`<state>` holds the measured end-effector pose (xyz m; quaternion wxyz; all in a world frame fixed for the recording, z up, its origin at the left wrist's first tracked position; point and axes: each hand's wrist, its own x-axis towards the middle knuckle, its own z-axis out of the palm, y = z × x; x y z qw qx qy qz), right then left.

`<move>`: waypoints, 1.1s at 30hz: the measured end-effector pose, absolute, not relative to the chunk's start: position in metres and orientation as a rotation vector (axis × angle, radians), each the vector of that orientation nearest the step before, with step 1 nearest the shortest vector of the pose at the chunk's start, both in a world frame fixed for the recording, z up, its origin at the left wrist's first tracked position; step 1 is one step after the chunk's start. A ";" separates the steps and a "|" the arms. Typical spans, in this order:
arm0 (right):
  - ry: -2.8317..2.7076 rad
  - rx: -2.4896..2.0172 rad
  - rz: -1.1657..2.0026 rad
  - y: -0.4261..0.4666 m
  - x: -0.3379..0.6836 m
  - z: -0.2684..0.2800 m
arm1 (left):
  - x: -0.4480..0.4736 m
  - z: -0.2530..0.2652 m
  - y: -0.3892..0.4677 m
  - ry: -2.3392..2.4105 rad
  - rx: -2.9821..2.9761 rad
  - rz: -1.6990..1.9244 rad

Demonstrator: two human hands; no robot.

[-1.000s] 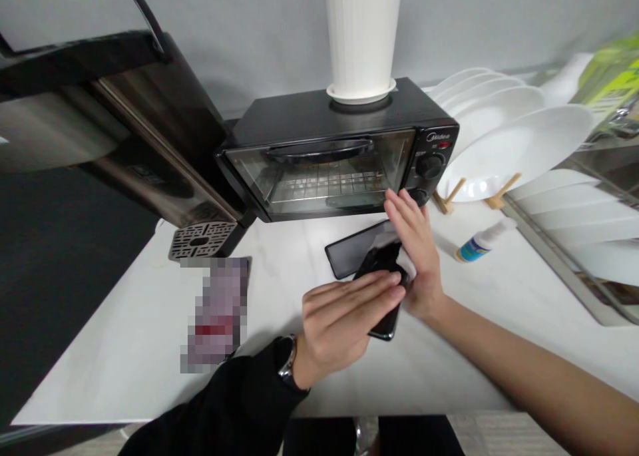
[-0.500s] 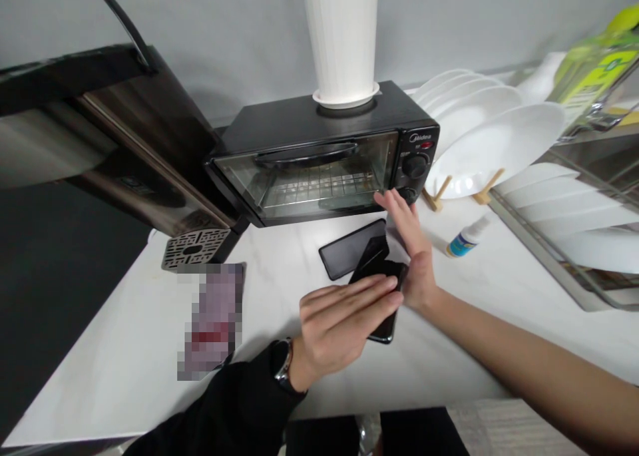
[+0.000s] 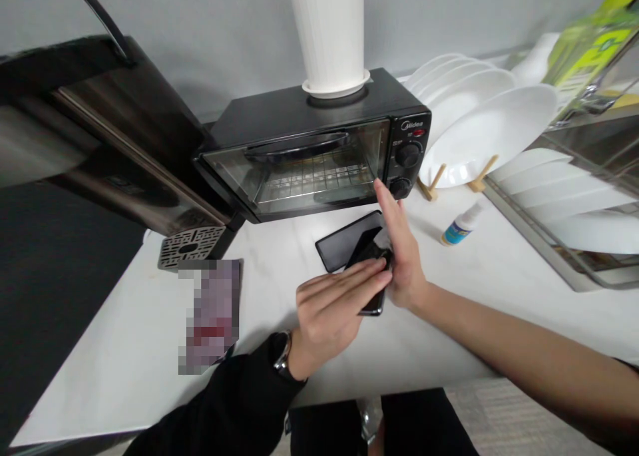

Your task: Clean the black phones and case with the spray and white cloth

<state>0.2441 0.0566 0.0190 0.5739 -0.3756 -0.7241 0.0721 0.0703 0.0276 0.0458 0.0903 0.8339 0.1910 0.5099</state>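
My left hand (image 3: 334, 299) grips a black smartphone (image 3: 373, 304), its long fingers lying across the glossy face and its thumb hidden. Against the phone's far right edge rests my right hand (image 3: 405, 259), turned edge-on with straight fingers. A crumpled dark-grey piece (image 3: 383, 238), perhaps a cloth, shows between the right palm and the phone. Beneath and behind lies a black phone-shaped slab (image 3: 335, 246) on the white counter, partly covered. To the right of my right hand stands a small spray bottle (image 3: 460, 227) with a blue label.
A black toaster oven (image 3: 299, 170) stands behind the hands, topped by a white pot (image 3: 332, 36). Left is a coffee machine (image 3: 134, 143) with a drip tray; nearer lies a pixelated flat item (image 3: 214, 309). White plates (image 3: 489, 130) and a dish rack (image 3: 559, 263) stand right.
The view has shifted slightly. My right hand has turned more edge-on and closer to the phone; the dark piece between the hands has folded and now shows a grey patch.
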 end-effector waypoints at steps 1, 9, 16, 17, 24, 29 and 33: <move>-1.733 -0.784 0.136 0.052 0.240 0.018 | 0.070 0.045 0.028 0.565 2.460 1.506; -1.657 -0.640 0.198 0.047 0.235 0.014 | 0.069 0.043 0.024 0.542 2.308 1.465; -1.761 -0.693 0.349 0.051 0.246 0.020 | 0.074 0.048 0.016 0.752 1.760 1.575; -1.793 -0.735 0.339 0.050 0.246 0.021 | 0.073 0.050 0.018 0.777 1.711 1.619; -1.792 -0.942 0.614 0.047 0.229 0.026 | 0.071 0.058 0.043 0.781 1.300 1.688; -1.624 -0.907 0.975 0.047 0.223 0.022 | 0.076 0.056 0.039 0.742 1.099 1.262; -1.465 -1.021 0.845 0.051 0.228 0.021 | 0.078 0.061 0.040 0.663 0.894 1.230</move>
